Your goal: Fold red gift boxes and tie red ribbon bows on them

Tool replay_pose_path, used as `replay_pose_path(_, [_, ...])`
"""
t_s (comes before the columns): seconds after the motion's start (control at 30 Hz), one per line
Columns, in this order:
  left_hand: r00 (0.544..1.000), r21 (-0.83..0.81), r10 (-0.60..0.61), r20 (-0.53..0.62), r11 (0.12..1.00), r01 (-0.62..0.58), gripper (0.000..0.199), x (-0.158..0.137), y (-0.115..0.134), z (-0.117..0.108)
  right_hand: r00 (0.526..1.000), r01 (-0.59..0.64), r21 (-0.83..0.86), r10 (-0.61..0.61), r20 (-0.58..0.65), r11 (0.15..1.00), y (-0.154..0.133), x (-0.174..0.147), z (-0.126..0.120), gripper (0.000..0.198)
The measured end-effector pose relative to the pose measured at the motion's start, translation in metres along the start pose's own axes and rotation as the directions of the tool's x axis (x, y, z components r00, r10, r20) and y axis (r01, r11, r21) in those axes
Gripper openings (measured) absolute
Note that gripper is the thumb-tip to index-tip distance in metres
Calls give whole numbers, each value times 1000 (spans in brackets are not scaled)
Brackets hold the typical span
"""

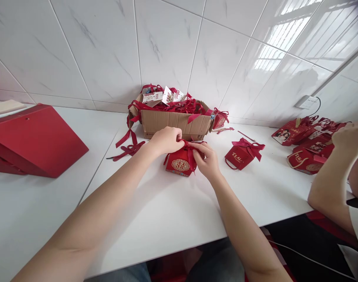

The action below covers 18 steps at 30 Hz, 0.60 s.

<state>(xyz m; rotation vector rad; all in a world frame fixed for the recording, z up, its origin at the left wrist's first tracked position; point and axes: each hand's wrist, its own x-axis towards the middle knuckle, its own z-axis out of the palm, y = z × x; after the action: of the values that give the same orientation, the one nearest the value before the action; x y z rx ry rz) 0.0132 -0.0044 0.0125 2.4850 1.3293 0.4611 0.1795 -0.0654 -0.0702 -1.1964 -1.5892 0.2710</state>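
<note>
A small red gift box (pixel 173 164) with a round gold emblem stands on the white table in front of me. Red ribbon (pixel 191 158) runs over its top and hangs down one side. My left hand (pixel 167 140) is closed, its fingertips pinching the ribbon at the top of the box. From the other side, my right hand (pixel 206 158) pinches the ribbon between thumb and fingers. The ribbon between the fingertips is partly hidden. To the right sits another red gift box (pixel 239 157), tied with a ribbon bow (pixel 250 145).
A cardboard carton (pixel 173 122) of red ribbons and printed cards stands against the tiled wall. Loose ribbon (pixel 128 150) lies at its left. A large red box (pixel 49 143) is far left. At right are several gift bags (pixel 293 131) and another person's arm (pixel 328 192).
</note>
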Motion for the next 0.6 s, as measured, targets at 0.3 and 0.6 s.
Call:
replay_pose_path(0.3, [999, -17, 14, -47, 1000, -14, 14, 4, -6, 4, 997, 58, -115, -52, 51, 992, -1, -3, 0, 35])
replay_pose_path(0.6, [997, 4, -20, -78, 1000, 20, 11, 7, -8, 8, 992, 19, -209, 7, 124, 978, -6, -4, 1, 39])
